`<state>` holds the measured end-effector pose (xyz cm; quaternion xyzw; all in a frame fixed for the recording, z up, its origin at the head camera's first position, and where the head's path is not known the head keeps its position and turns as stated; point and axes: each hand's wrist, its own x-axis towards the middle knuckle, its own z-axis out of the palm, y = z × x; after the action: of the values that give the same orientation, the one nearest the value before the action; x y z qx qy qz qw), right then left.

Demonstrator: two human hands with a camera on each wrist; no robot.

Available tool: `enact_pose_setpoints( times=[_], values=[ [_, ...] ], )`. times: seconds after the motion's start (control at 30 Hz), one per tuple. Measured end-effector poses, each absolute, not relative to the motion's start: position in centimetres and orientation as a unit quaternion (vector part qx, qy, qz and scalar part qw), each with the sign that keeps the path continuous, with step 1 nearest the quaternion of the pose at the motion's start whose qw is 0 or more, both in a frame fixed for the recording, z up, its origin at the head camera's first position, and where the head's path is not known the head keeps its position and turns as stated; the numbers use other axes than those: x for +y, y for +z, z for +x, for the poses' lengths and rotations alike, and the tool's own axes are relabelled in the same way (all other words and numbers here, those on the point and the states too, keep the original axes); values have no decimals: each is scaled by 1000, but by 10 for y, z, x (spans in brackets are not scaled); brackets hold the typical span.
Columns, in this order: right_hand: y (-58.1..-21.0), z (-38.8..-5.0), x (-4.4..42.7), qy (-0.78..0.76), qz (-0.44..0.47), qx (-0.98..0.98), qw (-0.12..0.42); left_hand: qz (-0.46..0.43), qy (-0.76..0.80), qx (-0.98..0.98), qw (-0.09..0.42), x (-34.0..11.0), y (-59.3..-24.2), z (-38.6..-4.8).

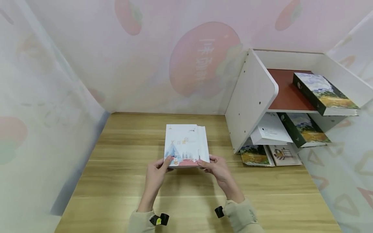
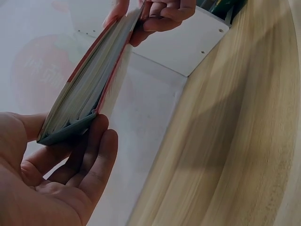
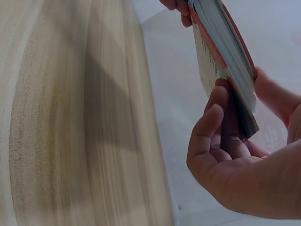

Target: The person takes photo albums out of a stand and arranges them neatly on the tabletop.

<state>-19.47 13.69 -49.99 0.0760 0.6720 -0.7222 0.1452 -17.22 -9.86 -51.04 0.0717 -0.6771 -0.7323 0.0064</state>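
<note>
A book (image 1: pixel 182 145) with a pale cover, a blue tent drawing and a pink lower band is held above the wooden table. My left hand (image 1: pixel 155 174) pinches its lower left corner, thumb on the cover and fingers beneath. At the lower right corner, my right hand (image 1: pixel 218 170) grips it the same way. In the left wrist view, the page edges of the book (image 2: pixel 89 84) face the camera, with a dark green strip near my left hand (image 2: pixel 61 174). The right wrist view shows the book (image 3: pixel 225 52) between the thumb and fingers of my right hand (image 3: pixel 244 155).
A white shelf unit (image 1: pixel 253 94) stands at the table's right. On its reddish upper board (image 1: pixel 284 90) lies a dark-spined landscape book (image 1: pixel 326 90). Below are a white book (image 1: pixel 271 129), another landscape book (image 1: pixel 306 127) and more books at table level. Printed curtains (image 1: pixel 145 71) hang behind.
</note>
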Motion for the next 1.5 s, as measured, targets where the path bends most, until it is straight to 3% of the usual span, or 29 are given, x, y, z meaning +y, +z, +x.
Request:
enact_pose_setpoints(
  times=[0.57, 0.93, 1.5],
  values=[
    [-516, -218, 114, -686, 42, 693, 218, 105, -712, -694, -38, -136, -545, -183],
    [-529, -245, 80, -592, -5, 759, 271, 89, -688, -718, -58, -188, -550, -204],
    [-537, -270, 39, -585, 66, 776, 226, 52, -656, -749, -77, -225, -549, -239]
  ],
)
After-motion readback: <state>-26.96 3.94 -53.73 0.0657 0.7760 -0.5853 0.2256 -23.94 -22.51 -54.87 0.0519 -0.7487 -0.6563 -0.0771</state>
